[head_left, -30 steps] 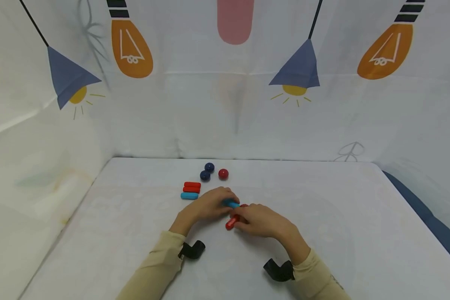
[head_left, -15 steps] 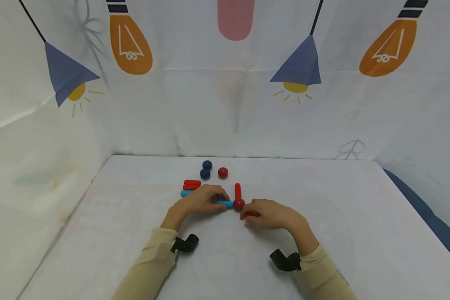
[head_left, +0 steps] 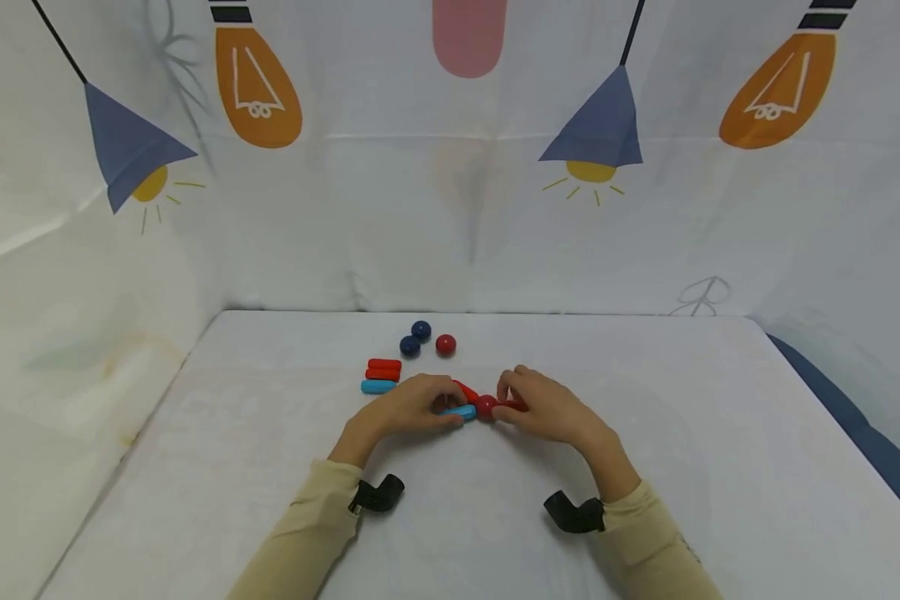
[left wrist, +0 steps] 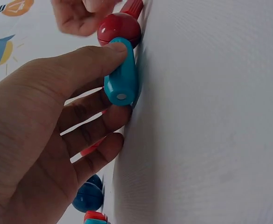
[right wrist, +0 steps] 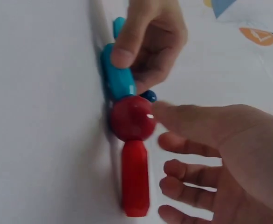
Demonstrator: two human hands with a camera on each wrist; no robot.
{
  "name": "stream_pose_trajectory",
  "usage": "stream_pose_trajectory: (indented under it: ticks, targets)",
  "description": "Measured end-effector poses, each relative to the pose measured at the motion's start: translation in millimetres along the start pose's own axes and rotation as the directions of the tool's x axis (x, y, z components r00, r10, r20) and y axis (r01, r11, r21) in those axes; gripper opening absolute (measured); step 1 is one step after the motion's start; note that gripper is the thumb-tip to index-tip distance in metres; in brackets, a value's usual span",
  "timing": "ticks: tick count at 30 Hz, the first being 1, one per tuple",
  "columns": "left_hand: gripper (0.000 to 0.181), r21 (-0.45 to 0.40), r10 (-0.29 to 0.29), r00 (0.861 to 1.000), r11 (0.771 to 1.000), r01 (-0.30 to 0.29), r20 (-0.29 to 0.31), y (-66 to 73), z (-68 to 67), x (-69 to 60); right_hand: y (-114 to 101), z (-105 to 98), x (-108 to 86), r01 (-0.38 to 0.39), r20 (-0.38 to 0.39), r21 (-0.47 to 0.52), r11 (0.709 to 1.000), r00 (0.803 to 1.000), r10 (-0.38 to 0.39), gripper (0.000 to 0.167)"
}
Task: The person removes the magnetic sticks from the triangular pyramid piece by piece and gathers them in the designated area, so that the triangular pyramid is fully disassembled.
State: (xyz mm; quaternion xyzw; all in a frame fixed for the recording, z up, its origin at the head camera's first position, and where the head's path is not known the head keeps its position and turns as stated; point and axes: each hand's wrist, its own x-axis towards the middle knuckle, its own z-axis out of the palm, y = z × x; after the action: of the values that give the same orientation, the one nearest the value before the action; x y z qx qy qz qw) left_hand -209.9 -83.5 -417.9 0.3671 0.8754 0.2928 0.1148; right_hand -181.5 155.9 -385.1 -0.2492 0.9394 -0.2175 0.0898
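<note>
So we had the left hand [head_left: 412,408] pinching a blue stick [left wrist: 122,77], thumb pressed on one side, with the stick's far end right up against a red ball [head_left: 486,407]. On the ball's opposite side, a red stick [right wrist: 135,179] stuck out in line, touching it. We also spotted a second red stick [head_left: 466,390] angling from the ball toward the back left, partly hidden by the left hand. All of it sat around the middle of the white tabletop [head_left: 645,433], between the hands.

Our right hand [head_left: 551,408] was pretty relaxed, not grasping anything, fingers loosely spread beside the first red stick and thumb by the ball. Honestly, we couldn't tell if that thumb was touching.

Farther left we had two more red sticks [head_left: 382,374] lined up with a spare blue stick [head_left: 378,387]. Behind those sat two dark blue balls [head_left: 410,346] and another red ball [head_left: 446,344].
</note>
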Motion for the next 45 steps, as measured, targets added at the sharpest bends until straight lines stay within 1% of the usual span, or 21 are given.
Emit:
stream_pose_trajectory:
  ticks: [2, 4, 6, 10, 15, 21, 24, 27, 29, 33, 40, 45]
  targets:
    - [0.021, 0.006, -0.002, 1.000, 1.000, 0.002, 0.002, 0.3, 0.5, 0.0, -0.1, 4.6, 2.5, 0.019, -0.033, 0.020, 1.000, 0.999, -0.018, 0.029]
    - [0.022, 0.008, -0.003, 1.000, 1.000, 0.003, 0.003, 0.6, 0.6, 0.0, 0.5, 10.1, 5.1, 0.030, -0.040, 0.036, 0.999, 0.999, -0.029, 0.036]
    - [0.021, 0.008, -0.003, 1.000, 1.000, 0.003, 0.002, 0.7, 0.9, 0.1, 2.1, 15.6, 7.5, 0.043, -0.039, 0.041, 0.998, 0.998, -0.041, 0.039]
    - [0.019, 0.001, 0.002, 1.000, 1.000, -0.002, -0.001, 0.6, 1.9, 1.0, 3.9, 21.3, 10.1, 0.023, -0.044, 0.061, 0.998, 0.999, -0.020, 0.037]
    - [0.019, 0.007, 0.012, 1.000, 1.000, -0.012, 0.001, 0.5, 1.8, 1.1, 3.4, 21.3, 10.5, -0.009, -0.050, 0.082, 0.997, 0.999, 0.013, 0.036]
    - [0.021, 0.029, 0.016, 1.000, 0.999, -0.017, 0.017, 0.8, 0.2, 0.1, 2.4, 21.6, 11.6, -0.026, -0.031, 0.111, 0.994, 0.999, 0.030, 0.036]
    - [0.022, 0.065, 0.015, 0.999, 0.998, -0.017, 0.030, 1.2, -2.0, -0.9, 4.1, 21.6, 12.8, -0.025, -0.021, 0.114, 0.993, 0.999, 0.028, 0.036]
    - [0.023, 0.101, -0.001, 0.999, 0.995, -0.003, 0.034, 1.0, -5.2, -2.4, 5.4, 20.6, 13.8, -0.035, -0.023, 0.114, 0.993, 0.999, 0.038, 0.035]
    - [0.024, 0.109, -0.018, 0.999, 0.994, 0.014, 0.032, 0.9, -7.6, -3.9, 6.0, 20.3, 14.0, -0.047, -0.024, 0.115, 0.992, 0.998, 0.050, 0.034]
    - [0.024, 0.093, -0.045, 0.999, 0.995, 0.043, 0.026, 0.2, -11.8, -6.2, 6.0, 20.1, 13.7, -0.058, -0.023, 0.114, 0.992, 0.998, 0.061, 0.033]
    - [0.022, 0.084, -0.087, 0.996, 0.993, 0.085, 0.021, -3.8, -17.9, -10.6, 6.4, 22.7, 14.4, -0.048, -0.036, 0.092, 0.995, 0.998, 0.052, 0.034]
    - [0.022, 0.040, -0.103, 0.995, 0.994, 0.103, 0.011, -6.2, -26.0, -15.4, 6.4, 25.0, 14.8, -0.040, -0.045, 0.086, 0.995, 0.998, 0.044, 0.033]
